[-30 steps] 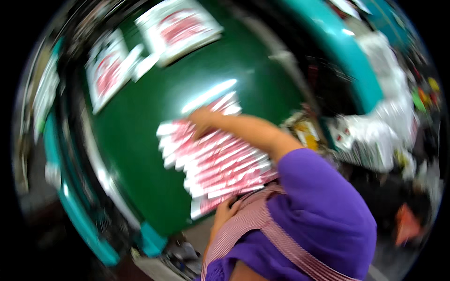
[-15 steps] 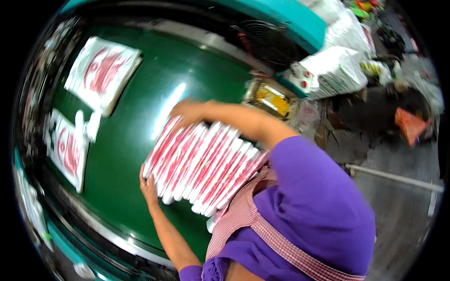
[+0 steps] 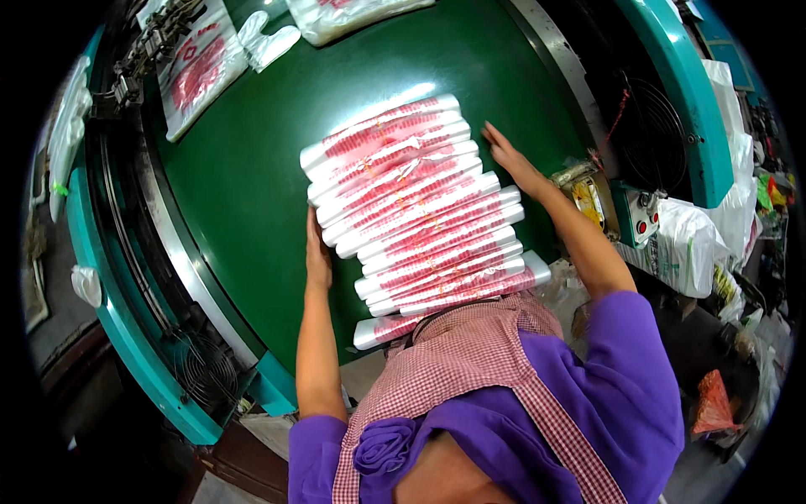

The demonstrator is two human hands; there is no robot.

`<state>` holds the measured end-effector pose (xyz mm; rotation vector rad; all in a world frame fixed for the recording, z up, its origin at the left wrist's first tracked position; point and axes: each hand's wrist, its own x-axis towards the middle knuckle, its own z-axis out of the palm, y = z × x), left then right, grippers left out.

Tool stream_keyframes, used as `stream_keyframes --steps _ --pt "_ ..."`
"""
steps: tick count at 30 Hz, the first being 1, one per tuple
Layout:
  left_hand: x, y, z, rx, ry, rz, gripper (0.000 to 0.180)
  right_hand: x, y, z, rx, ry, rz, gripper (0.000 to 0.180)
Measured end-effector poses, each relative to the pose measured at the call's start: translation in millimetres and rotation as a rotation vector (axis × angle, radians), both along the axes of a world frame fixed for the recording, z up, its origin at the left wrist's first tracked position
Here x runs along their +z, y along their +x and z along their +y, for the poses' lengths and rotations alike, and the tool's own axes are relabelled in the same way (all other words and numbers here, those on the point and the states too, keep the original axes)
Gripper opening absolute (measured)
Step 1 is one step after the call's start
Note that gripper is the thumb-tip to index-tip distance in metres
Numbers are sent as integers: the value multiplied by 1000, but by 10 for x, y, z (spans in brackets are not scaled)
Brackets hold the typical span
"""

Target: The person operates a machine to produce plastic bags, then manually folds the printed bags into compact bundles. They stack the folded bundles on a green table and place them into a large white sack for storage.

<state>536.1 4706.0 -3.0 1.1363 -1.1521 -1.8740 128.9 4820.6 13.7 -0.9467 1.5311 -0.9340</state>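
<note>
In front of me lies a row of folded plastic bag bundles, white with red print, overlapping one another on a green work surface. The nearest bundle rests against my checked apron. My left hand is upright along the left ends of the bundles, fingers straight and partly hidden behind them. Off the far right corner of the row, my right hand hovers with its fingers stretched out, apart from the bundles and holding nothing.
Flat stacks of printed bags lie at the far left, beside a loose clear plastic piece. Another bag stack is at the far edge. Teal machine rails flank the surface. A control box with red buttons stands at the right.
My view has turned, so the row now runs straight ahead of me. My right hand has left the far end of the bundles for their right side. My left hand stays at the left ends.
</note>
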Motion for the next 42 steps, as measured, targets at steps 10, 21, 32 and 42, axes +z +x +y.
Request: stream_keyframes --steps 10,21,32,42 --pt "34 161 714 38 81 3 68 75 436 361 -50 -38 -242 74" --pt "0 299 2162 218 139 11 70 -66 1005 1726 -382 199 -341 82" --pt "83 735 3269 92 323 -533 38 344 495 -645 -27 -529 718 52" --pt "-20 -122 3105 79 578 -112 59 386 1319 -2387 1095 -33 749 93"
